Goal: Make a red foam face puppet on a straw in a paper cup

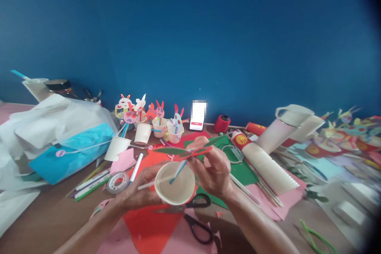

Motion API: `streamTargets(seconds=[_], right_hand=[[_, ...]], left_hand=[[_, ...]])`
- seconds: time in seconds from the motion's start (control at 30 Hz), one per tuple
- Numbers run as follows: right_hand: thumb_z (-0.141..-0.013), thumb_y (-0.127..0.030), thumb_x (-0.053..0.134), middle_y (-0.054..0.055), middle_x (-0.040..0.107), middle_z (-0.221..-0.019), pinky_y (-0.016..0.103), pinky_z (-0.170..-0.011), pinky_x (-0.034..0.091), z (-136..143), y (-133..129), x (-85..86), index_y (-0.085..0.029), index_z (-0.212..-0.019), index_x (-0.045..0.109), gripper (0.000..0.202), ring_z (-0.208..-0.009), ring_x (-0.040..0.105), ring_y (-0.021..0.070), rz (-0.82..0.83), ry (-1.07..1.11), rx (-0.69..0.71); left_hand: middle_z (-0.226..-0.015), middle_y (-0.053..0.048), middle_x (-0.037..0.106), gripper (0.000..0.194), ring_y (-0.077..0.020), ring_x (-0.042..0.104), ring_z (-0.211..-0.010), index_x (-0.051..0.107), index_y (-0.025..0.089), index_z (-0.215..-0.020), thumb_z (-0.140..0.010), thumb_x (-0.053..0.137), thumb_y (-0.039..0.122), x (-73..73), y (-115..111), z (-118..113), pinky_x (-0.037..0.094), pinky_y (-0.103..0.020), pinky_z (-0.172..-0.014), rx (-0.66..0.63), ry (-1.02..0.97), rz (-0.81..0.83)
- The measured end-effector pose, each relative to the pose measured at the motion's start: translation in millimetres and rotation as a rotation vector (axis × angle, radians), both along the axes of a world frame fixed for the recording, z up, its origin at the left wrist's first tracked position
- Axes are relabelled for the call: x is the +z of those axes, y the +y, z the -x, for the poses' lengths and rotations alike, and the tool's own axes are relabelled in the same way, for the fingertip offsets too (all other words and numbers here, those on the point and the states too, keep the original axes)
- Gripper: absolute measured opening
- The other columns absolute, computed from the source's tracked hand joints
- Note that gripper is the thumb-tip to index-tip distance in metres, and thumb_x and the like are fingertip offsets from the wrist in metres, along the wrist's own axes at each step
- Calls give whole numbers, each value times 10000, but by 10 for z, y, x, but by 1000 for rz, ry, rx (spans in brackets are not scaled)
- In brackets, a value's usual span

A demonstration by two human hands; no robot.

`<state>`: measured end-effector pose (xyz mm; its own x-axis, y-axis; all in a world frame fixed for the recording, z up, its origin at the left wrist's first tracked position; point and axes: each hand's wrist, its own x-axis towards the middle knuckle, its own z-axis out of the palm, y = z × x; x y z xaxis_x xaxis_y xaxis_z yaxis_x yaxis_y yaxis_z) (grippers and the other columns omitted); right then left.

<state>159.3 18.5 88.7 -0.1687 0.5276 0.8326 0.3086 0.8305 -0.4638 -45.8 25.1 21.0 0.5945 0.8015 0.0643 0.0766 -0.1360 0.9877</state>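
Observation:
My left hand [141,188] is closed round the side of a paper cup [175,195], whose open mouth faces me. A white straw [146,185] sticks out past the cup's left rim. A blue straw [180,168] slants down into the cup from a red and green paper cutout [205,151]. Above the cup, my right hand [214,166] pinches this cutout, seen nearly edge-on. Whether the straw is fixed to the cutout I cannot tell. Just below the cup lie black-handled scissors [199,228], blades partly hidden.
Several paper cups with paper animal faces [160,127] stand at the back beside a lit phone [197,117]. Tape [118,182] and markers [93,184] lie left. A sleeve of stacked cups [270,168] and a pitcher [279,127] are right. Red paper [151,230] lies in front.

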Motion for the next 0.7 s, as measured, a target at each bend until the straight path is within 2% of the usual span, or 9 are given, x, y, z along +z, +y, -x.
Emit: streamTargets(seconds=[0.07,0.17,0.3,0.4,0.53,0.7], right_hand=[[-768,-123,542,34,628,-773,321,-637,456,-11,-16,14,-215,-903,553,164,-690,581,166,-73,-31,9],[-773,-114,528,26,634,-758,325,-638,456,-12,-14,30,-225,-911,538,177,-686,592,165,-96,-50,15],[-767,-85,530,17,650,-798,313,-654,455,-16,-8,66,-223,-934,532,217,-705,596,149,-89,-85,50],[-770,-80,530,14,647,-802,306,-660,455,-25,3,66,-222,-944,532,225,-725,599,144,-101,-115,67],[-762,-81,553,16,648,-818,294,-680,453,-22,29,36,-207,-940,542,218,-752,597,139,-98,-143,78],[-795,-156,537,42,656,-872,303,-716,454,21,81,2,-197,-922,600,148,-793,591,159,97,-124,34]], left_hand=[[-1080,-73,646,659,-278,594,-919,497,226,-1235,-617,724,225,29,4,-14,474,-377,-818,-12,50,-57],[-1072,-89,651,639,-284,598,-906,533,215,-1204,-598,735,211,42,20,-18,489,-375,-791,8,82,-132],[-1026,-103,669,508,-302,594,-924,629,181,-1085,-592,737,231,-17,48,22,472,-396,-815,19,106,-185],[-1015,-109,673,457,-303,593,-934,646,156,-1058,-635,704,318,-29,55,30,451,-412,-844,-20,55,-94],[-1043,-119,660,538,-315,573,-973,624,134,-1089,-640,678,427,-20,64,-2,436,-413,-858,-67,-46,33],[-1116,-119,622,511,-304,545,-1026,585,143,-1134,-689,659,383,-61,84,-74,443,-371,-832,-89,-208,130]])
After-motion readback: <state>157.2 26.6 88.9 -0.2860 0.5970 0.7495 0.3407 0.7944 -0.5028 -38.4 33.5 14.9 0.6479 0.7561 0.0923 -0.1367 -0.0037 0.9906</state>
